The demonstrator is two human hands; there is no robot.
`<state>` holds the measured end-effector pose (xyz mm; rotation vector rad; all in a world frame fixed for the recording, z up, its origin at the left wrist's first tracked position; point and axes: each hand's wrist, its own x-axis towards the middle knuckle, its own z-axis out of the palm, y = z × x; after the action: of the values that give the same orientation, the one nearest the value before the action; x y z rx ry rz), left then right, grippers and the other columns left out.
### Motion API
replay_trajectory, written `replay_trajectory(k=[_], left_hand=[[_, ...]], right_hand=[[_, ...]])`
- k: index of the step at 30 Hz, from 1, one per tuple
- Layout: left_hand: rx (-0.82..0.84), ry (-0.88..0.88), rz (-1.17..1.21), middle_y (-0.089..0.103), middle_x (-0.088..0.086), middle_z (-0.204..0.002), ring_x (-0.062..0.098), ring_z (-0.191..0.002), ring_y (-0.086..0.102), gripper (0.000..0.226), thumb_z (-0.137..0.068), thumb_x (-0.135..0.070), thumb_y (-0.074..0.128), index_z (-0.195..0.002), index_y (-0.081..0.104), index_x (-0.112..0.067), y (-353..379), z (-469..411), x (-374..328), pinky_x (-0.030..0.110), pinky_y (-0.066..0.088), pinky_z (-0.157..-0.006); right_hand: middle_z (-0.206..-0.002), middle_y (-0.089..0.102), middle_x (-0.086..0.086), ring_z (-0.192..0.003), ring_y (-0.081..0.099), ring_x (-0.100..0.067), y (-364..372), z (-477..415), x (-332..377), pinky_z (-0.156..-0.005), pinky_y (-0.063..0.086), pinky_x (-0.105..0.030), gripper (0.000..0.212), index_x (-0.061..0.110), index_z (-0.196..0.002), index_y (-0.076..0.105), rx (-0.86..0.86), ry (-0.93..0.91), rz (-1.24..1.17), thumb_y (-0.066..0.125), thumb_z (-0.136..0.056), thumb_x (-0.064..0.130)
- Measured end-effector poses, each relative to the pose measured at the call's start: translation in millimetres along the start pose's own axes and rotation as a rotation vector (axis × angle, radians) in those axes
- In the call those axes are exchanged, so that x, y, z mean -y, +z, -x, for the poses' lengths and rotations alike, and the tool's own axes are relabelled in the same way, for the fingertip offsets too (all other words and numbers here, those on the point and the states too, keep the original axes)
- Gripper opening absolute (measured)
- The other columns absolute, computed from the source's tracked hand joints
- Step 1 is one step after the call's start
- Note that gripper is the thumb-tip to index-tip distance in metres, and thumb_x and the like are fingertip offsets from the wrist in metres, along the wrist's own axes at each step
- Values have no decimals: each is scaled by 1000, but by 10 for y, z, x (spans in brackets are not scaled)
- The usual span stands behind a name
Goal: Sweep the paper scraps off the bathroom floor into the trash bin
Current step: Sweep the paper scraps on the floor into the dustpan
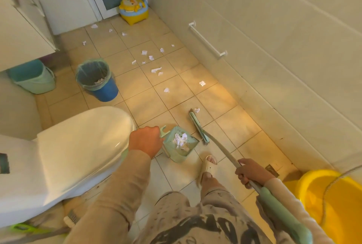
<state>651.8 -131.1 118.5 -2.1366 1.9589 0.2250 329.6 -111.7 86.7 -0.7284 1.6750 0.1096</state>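
My left hand [146,141] grips the handle of a light green dustpan [177,153] that stands on the floor beside the toilet, with crumpled white paper [181,140] inside. My right hand [250,172] grips the long handle of a green broom [198,127], whose head rests on the tiles just right of the dustpan. One scrap [196,110] lies at the broom's far tip. Several white paper scraps [155,70] are scattered over the beige tiles further ahead. The blue trash bin [106,91] with a green liner stands to the left, holding a few scraps.
A white toilet [82,145] fills the lower left. A green bucket [34,79] sits under the cabinet at left. A yellow basin [331,196] stands at lower right. A yellow child's potty [134,9] is by the far door. A towel rail [207,41] runs along the right wall. My slippered foot [208,165] stands near the dustpan.
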Motion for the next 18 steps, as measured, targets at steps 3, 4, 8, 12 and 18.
replay_trajectory(k=[3, 4, 8, 12, 18], left_hand=[[5, -17, 16, 69, 6, -96, 28, -89, 66, 28, -91, -42, 48, -102, 61, -19, -52, -287, -59, 28, 40, -66], [12, -27, 24, 68, 6, -98, 28, -90, 65, 29, -91, -43, 48, -103, 61, -20, -74, -392, -87, 29, 40, -66], [37, -40, 31, 69, 5, -98, 28, -90, 66, 31, -91, -47, 47, -103, 61, -21, -173, -793, -265, 28, 40, -65], [54, -51, 5, 69, 6, -97, 28, -90, 65, 31, -90, -45, 49, -103, 61, -20, -347, -1244, -409, 28, 38, -63], [98, -84, -7, 67, 6, -98, 28, -92, 64, 33, -90, -48, 49, -103, 61, -20, -580, -1731, -527, 30, 45, -70]], right_hand=[[-52, 45, -4, -29, 37, -10, -210, -221, 178, -35, 32, -16, 20, 7, -109, 47, -5, 2, 21, 47, -89, 3], [-52, 45, -4, -29, 36, -10, -299, -296, 265, -35, 32, -17, 13, 7, -102, 48, -3, 8, 22, 47, -90, 4], [-52, 41, -5, -26, 33, -10, -739, -564, 661, -36, 28, -16, 18, 6, -76, 45, 21, 49, 55, 42, -94, 9], [-55, 43, -6, -34, 37, -11, -1221, -763, 1066, -35, 32, -16, 8, 4, -95, 48, 44, 8, 158, 45, -90, 0], [-56, 45, -6, -36, 40, -12, -1819, -1100, 1678, -36, 35, -18, 42, -1, -130, 40, 28, -34, 357, 46, -88, -1]])
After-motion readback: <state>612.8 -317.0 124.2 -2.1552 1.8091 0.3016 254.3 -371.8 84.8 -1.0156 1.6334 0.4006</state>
